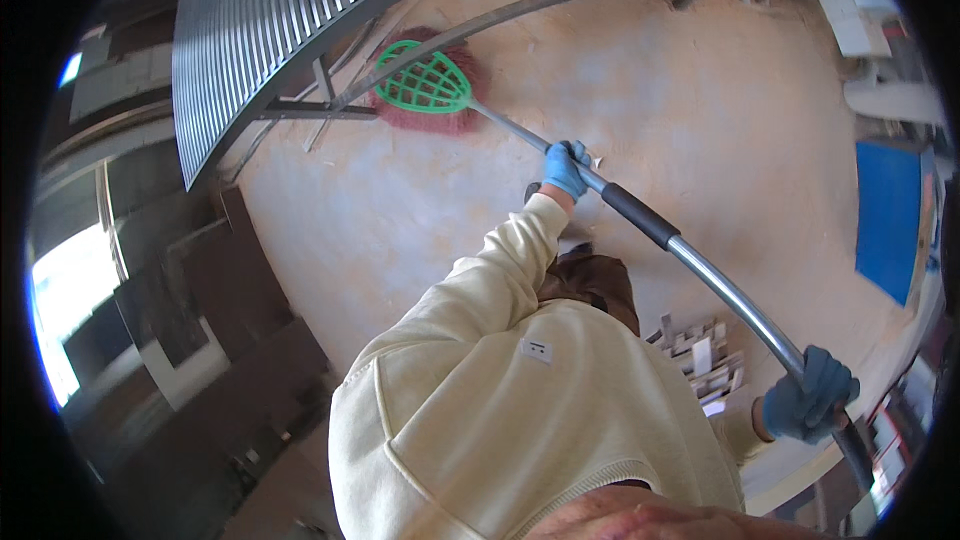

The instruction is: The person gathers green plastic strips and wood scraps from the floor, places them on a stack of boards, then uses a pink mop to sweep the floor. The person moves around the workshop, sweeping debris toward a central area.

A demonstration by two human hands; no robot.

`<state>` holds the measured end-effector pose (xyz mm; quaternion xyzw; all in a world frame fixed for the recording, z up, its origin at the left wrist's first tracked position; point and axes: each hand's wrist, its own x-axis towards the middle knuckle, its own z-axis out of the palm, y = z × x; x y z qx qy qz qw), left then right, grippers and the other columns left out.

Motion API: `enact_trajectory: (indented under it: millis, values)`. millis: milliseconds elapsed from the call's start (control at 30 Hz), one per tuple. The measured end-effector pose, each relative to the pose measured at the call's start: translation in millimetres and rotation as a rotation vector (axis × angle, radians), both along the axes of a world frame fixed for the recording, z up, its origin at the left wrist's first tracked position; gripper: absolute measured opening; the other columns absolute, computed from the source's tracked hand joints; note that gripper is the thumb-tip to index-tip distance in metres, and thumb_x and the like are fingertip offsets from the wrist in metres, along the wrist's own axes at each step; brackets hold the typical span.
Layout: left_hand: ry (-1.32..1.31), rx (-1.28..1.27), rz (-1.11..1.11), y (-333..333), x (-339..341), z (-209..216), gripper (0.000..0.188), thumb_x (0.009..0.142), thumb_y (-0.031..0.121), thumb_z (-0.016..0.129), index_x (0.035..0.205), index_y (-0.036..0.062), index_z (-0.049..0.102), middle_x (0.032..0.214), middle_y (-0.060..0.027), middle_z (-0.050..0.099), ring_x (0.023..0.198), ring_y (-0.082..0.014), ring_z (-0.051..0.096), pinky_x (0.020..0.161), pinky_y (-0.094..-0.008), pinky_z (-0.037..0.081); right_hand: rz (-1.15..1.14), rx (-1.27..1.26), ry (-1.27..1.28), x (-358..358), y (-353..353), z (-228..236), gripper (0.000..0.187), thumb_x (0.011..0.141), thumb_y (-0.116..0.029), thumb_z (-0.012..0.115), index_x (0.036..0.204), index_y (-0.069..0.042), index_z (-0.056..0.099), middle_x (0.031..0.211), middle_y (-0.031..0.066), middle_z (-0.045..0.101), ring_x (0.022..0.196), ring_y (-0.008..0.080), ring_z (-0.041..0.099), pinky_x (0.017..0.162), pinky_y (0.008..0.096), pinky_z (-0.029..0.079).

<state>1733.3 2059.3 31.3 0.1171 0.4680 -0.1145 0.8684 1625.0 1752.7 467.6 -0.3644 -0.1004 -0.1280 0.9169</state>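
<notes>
A long-handled broom runs diagonally across the view, with a silver metal handle and a black foam grip. Its green lattice head lies over dark red bristles at floor level, far left of centre. My left hand, in a light blue glove, is closed around the handle between the head and the foam grip. Near the handle's upper end, at the lower right, my right hand wraps it in a darker blue glove. Part of the broom head is behind a metal bar.
A corrugated metal surface on a metal frame overhangs the floor by the broom head. Scrap wood pieces lie piled at my right. A blue board stands at far right. Dark panels line the left.
</notes>
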Motion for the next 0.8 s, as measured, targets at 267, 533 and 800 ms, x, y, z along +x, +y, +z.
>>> enact_trajectory:
  millis: [267, 533, 800]
  values:
    - [0.016, -0.073, 0.071, 161.2, -27.5, -119.1, 0.04, 0.096, 0.024, 0.059, 0.127, -0.001, 0.06, 0.102, -0.0157, 0.072, 0.081, -0.028, 0.071, 0.072, -0.0339, 0.062, -0.297, -0.719, 0.26, -92.2, 158.0, -164.2, 0.024, 0.099, -0.031, 0.063, 0.091, -0.013, 0.049, 0.081, 0.0051, 0.06, 0.071, 0.0211, 0.058, 0.08, 0.0443, 0.047]
    - [0.134, 0.191, -0.529, 130.5, -91.0, -127.3, 0.03, 0.097, 0.022, 0.046, 0.069, 0.013, 0.049, 0.055, 0.0002, 0.047, 0.044, -0.0159, 0.046, 0.041, -0.0279, 0.038, -0.452, -0.448, 0.467, -213.5, 194.1, -136.9, 0.028, 0.097, -0.031, 0.067, 0.082, -0.011, 0.054, 0.058, 0.0043, 0.054, 0.061, 0.0252, 0.063, 0.094, 0.0566, 0.049]
    - [0.17, 0.366, -1.052, -7.3, -200.4, -121.5, 0.016, 0.097, 0.028, 0.051, 0.096, 0.0145, 0.06, 0.079, -0.0058, 0.068, 0.057, -0.0249, 0.059, 0.052, -0.0422, 0.047, -0.918, -0.39, 0.683, -381.0, 191.1, -103.0, 0.035, 0.097, -0.036, 0.065, 0.081, -0.015, 0.042, 0.062, -0.0003, 0.044, 0.059, 0.0172, 0.05, 0.089, 0.0524, 0.047]
